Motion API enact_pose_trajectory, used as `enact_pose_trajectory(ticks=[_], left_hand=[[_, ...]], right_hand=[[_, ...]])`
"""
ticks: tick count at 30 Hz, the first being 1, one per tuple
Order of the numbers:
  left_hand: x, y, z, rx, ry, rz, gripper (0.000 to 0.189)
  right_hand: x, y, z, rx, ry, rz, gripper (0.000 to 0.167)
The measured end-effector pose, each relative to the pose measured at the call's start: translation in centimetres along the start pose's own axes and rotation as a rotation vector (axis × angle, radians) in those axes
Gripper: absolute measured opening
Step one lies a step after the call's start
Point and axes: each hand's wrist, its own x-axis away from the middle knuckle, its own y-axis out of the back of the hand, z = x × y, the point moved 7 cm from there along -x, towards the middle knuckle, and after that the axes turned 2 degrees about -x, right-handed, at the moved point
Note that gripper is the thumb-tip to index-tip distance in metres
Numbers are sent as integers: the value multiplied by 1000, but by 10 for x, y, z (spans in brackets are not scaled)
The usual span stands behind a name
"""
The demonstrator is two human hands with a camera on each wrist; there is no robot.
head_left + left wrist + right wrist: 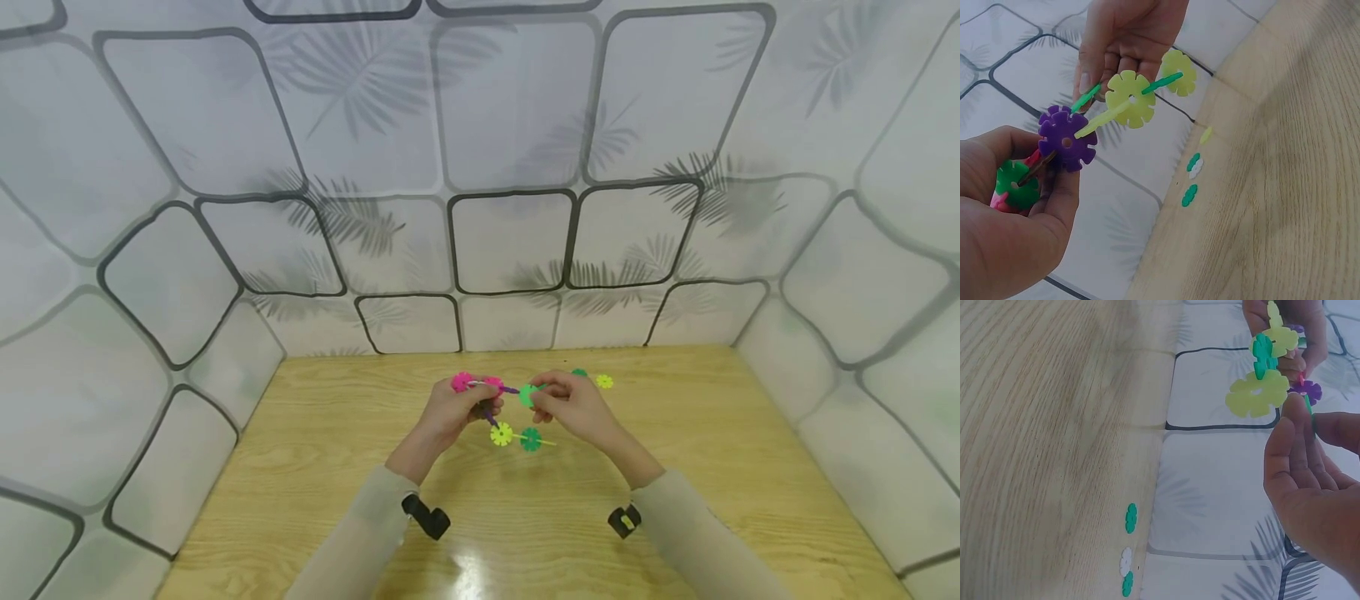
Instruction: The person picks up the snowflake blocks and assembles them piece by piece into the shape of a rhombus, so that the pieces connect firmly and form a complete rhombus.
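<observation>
My left hand holds a chain of interlocking plastic snowflake discs, its thumb and fingers around the near end. Pink discs show at that hand, and a green disc sits between its fingers in the left wrist view. A purple disc stands at the fingertips. From it a branch runs out through a yellow disc, a green disc and another yellow disc. My right hand pinches a bright green disc edge-on against the purple one.
Loose discs lie on the wooden table toward the back wall: a yellow disc, a white disc and green discs. Patterned white panels enclose the table at the back and sides.
</observation>
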Motion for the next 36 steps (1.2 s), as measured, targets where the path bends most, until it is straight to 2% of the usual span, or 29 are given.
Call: enact_pose_trajectory(ticks=[13, 26, 36], left_hand=[[0, -1, 0, -4, -7, 36, 38], [-3, 0, 3, 29, 8, 39, 34], [1, -3, 2, 48, 31, 34, 33]], right_hand=[[0, 0, 2, -17, 3, 5, 26], [0, 0, 2, -4, 8, 2, 25], [-2, -1, 4, -15, 50, 1, 24]])
